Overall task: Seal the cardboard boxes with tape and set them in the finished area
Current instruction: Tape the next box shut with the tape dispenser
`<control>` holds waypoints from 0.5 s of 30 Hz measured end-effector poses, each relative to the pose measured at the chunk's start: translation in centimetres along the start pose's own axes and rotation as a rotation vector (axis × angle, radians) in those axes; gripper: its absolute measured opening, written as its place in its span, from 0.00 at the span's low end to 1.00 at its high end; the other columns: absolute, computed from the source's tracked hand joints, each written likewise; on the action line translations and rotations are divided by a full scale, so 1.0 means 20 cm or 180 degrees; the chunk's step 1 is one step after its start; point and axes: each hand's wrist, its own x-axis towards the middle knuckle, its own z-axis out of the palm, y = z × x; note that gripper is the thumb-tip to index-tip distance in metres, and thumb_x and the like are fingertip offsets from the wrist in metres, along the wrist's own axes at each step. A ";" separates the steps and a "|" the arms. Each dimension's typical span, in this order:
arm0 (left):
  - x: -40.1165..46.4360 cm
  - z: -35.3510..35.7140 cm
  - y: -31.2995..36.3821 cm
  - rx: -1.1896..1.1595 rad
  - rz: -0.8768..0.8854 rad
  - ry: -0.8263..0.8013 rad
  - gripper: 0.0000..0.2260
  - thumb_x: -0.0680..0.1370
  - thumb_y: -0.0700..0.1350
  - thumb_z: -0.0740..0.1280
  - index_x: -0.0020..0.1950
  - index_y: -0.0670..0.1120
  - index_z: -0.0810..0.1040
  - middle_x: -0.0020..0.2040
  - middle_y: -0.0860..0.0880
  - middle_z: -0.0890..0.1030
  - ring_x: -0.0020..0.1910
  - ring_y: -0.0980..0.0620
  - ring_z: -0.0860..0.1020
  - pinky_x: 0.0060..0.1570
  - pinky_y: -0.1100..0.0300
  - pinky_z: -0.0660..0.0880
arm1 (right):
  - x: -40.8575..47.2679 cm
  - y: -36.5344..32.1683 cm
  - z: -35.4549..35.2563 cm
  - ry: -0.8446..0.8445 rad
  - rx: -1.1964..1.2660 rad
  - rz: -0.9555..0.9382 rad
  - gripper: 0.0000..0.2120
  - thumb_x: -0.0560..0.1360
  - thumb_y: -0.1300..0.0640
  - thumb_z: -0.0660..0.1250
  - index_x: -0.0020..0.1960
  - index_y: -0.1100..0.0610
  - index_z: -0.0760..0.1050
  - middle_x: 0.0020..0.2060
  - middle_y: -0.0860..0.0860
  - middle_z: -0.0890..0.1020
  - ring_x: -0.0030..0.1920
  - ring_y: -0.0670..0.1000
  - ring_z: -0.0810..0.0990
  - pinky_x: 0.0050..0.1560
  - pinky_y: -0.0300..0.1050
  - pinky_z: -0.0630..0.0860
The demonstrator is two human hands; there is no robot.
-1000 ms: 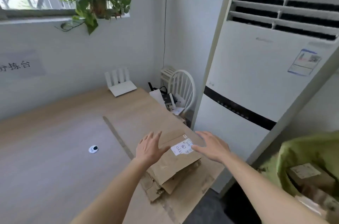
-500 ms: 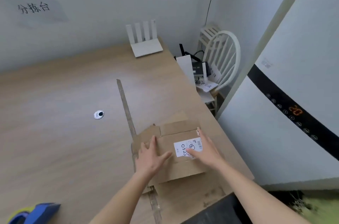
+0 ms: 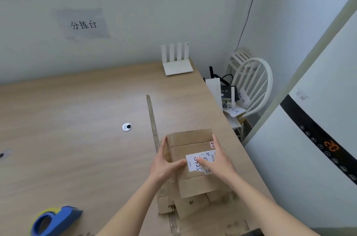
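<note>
I have both hands [image 3: 193, 160] clasped around the untaped box [image 3: 190, 150] near the desk's [image 3: 77, 139] right edge; sealing remains.

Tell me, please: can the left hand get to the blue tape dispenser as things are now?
Probably yes. The tape dispenser lies on bare table on that side, unobstructed, but the left hand must first release the cardboard box.

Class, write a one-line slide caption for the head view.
Both hands, left hand and right hand, grip a labelled cardboard box beside a blue tape dispenser.
</note>
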 end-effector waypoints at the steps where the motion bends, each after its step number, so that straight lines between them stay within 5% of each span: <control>1: -0.01 -0.08 0.01 -0.0086 0.0151 0.0026 0.55 0.54 0.68 0.81 0.72 0.79 0.52 0.71 0.55 0.73 0.68 0.51 0.74 0.66 0.48 0.74 | -0.02 -0.07 0.01 0.0038 0.0032 -0.0078 0.58 0.66 0.35 0.77 0.80 0.35 0.38 0.77 0.43 0.65 0.76 0.49 0.64 0.74 0.55 0.66; 4: -0.08 -0.35 0.03 -0.0126 0.0565 0.0179 0.55 0.54 0.62 0.84 0.72 0.78 0.55 0.67 0.55 0.76 0.59 0.54 0.79 0.59 0.48 0.79 | -0.10 -0.31 0.06 0.0156 0.0296 -0.0294 0.60 0.64 0.35 0.79 0.80 0.35 0.39 0.79 0.41 0.60 0.76 0.49 0.65 0.74 0.57 0.67; 7: -0.21 -0.63 0.01 0.0056 0.1018 0.0343 0.54 0.56 0.56 0.84 0.74 0.74 0.57 0.67 0.58 0.74 0.61 0.55 0.77 0.58 0.49 0.78 | -0.21 -0.50 0.15 0.0213 0.0531 -0.0397 0.60 0.60 0.27 0.76 0.80 0.37 0.45 0.77 0.43 0.65 0.72 0.50 0.71 0.71 0.60 0.71; 11: -0.39 -0.92 -0.13 0.0128 0.1291 0.0401 0.49 0.59 0.48 0.82 0.73 0.72 0.62 0.67 0.61 0.74 0.64 0.56 0.74 0.60 0.53 0.77 | -0.38 -0.64 0.37 0.0042 0.0614 -0.0427 0.44 0.62 0.28 0.75 0.73 0.40 0.64 0.61 0.41 0.79 0.58 0.45 0.79 0.61 0.59 0.79; 15: -0.58 -1.06 -0.37 0.0379 0.1439 0.0466 0.47 0.63 0.40 0.79 0.69 0.76 0.62 0.65 0.57 0.73 0.62 0.54 0.75 0.59 0.57 0.77 | -0.54 -0.65 0.64 -0.0126 0.0947 -0.0381 0.44 0.67 0.37 0.78 0.76 0.40 0.60 0.55 0.38 0.77 0.58 0.44 0.78 0.58 0.60 0.81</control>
